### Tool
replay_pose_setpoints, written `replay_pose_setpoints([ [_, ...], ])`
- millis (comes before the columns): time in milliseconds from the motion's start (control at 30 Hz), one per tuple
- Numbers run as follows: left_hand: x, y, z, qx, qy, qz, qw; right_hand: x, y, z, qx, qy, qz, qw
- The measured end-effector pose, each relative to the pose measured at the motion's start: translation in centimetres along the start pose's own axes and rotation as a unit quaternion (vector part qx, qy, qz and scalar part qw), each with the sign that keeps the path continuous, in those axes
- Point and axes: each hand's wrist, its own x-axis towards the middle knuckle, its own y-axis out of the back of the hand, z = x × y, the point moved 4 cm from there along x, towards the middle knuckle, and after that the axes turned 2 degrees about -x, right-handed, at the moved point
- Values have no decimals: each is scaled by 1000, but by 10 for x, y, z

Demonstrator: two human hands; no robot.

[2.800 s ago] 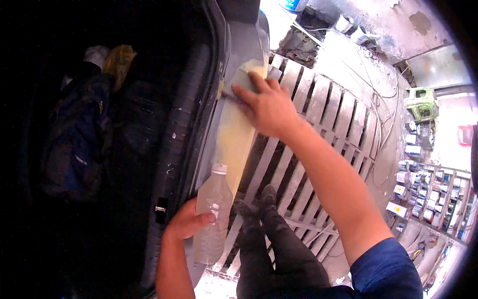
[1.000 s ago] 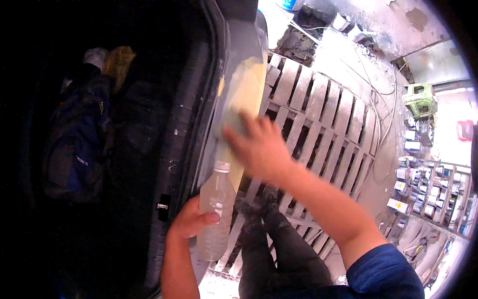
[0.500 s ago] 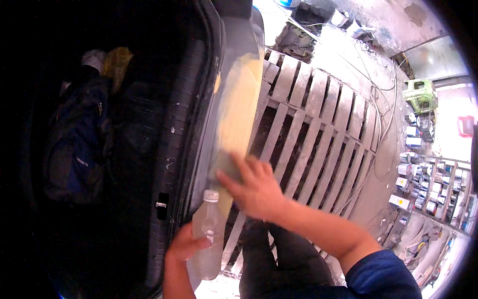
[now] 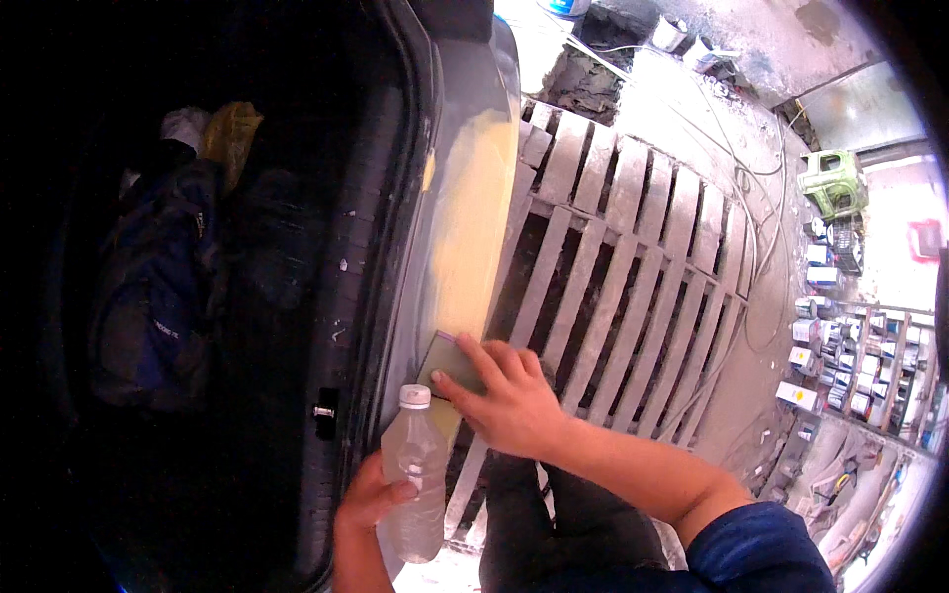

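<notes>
My left hand (image 4: pixel 373 493) is wrapped round a clear plastic bottle (image 4: pixel 415 514) of cloudy liquid. It stands nearly upright with its white cap (image 4: pixel 414 395) on. My right hand (image 4: pixel 509 395) presses a flat grey-green sanding sheet (image 4: pixel 442 363) against the car's rear bumper (image 4: pixel 473 84), just beyond the bottle cap. Whether a block backs the sheet is hidden under my fingers. A long patch of yellow filler (image 4: pixel 473 227) runs along the bumper, with its near part behind my right hand and the bottle.
Left of the bumper is the dark open trunk, with its latch (image 4: pixel 323 411), a dark backpack (image 4: pixel 158 296) and a yellow bag (image 4: pixel 233 138). A slatted wooden pallet (image 4: pixel 623 267) lies under my feet. Farther right are cables (image 4: pixel 756 227), a green stool (image 4: pixel 833 185) and shelves of cans (image 4: pixel 850 366).
My right hand has slid the sanding sheet toward me along the bumper, and its blur is gone. The bottle and my left hand have shifted slightly nearer.
</notes>
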Motion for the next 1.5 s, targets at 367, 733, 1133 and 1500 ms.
replay_pose_setpoints([
  [367,26,-4,12,-32,-4,1,999,45,8,51,-19,-128,46,991],
  [733,52,-2,19,-43,14,-26,999,98,28,96,-35,-188,102,976],
  [1133,56,-7,18,-52,23,-35,998,110,31,108,-36,-196,117,973],
  [1500,59,-14,30,23,24,-33,999,92,27,106,-71,-138,110,982],
])
